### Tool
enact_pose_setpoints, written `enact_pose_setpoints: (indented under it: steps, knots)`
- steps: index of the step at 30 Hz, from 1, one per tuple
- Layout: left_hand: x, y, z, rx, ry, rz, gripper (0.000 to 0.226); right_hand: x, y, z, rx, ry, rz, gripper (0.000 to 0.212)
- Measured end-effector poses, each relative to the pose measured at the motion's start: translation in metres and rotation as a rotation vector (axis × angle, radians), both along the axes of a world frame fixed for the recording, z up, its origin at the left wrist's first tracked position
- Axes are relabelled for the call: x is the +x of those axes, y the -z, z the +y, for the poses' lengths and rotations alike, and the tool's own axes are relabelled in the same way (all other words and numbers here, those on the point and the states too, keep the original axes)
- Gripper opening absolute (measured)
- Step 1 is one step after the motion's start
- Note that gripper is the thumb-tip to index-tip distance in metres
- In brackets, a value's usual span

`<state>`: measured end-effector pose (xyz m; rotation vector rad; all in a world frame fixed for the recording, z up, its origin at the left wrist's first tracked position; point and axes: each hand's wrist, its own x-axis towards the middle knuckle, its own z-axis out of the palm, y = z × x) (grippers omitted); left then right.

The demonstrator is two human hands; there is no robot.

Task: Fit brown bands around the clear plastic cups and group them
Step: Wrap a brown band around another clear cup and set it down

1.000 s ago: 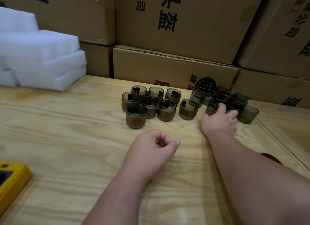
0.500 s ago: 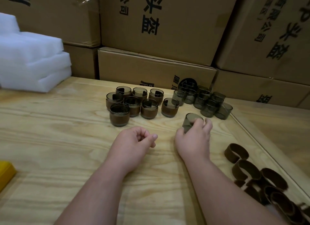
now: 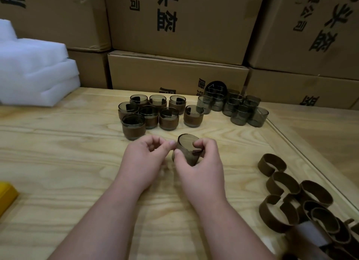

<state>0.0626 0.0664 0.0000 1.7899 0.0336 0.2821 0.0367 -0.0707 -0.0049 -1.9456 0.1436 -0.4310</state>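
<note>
The right hand [image 3: 200, 162] has drawn the bare cup [image 3: 187, 150] back toward the left hand [image 3: 144, 158]; it clasps the cup, tilted, smoky-clear, above the table [image 3: 58, 162]. The left hand is curled, thumb beside it. Eight banded cups [image 3: 155, 114] stand behind; loose bands [image 3: 291, 197] lie right.

The cardboard boxes [image 3: 184, 26] behind the table carry black Chinese characters, among them 头盔.

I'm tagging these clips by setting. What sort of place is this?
Probably a warehouse or packing workshop: stacked printed cardboard boxes behind a wooden worktable, white foam sheets, and batches of banded cups and loose brown bands.
</note>
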Motion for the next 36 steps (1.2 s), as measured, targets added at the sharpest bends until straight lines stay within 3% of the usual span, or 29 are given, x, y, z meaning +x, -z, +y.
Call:
enact_pose_setpoints:
  steps: [3,8,10,14,17,22,29,36]
  knots:
    - [-0.001,0.000,-0.005,-0.064,0.035,-0.043,0.010,0.008,0.001,0.000,0.076,-0.008,-0.022,0.041]
    - [-0.001,0.001,-0.005,-0.043,0.080,-0.063,0.036,0.015,0.003,-0.007,0.199,-0.047,-0.023,0.039]
    - [0.000,0.002,-0.006,-0.058,0.066,-0.065,0.035,0.015,0.004,-0.007,0.212,-0.060,-0.043,0.040]
    - [-0.001,0.001,-0.007,-0.077,0.041,-0.072,0.041,0.014,0.004,-0.005,0.235,-0.099,-0.072,0.048]
    - [-0.006,0.000,-0.013,-0.116,0.142,-0.059,0.041,0.014,0.001,-0.006,0.255,-0.077,-0.079,0.057]
    - [-0.009,0.002,-0.020,-0.029,0.280,-0.004,0.075,0.014,0.000,-0.007,0.274,-0.110,-0.105,0.064]
    - [-0.006,0.006,-0.017,-0.054,0.258,-0.060,0.077,0.011,0.000,-0.006,0.243,-0.154,-0.146,0.071]
    - [-0.006,0.004,-0.019,-0.085,0.201,-0.152,0.070,0.013,0.004,-0.003,0.267,-0.224,-0.067,0.081]
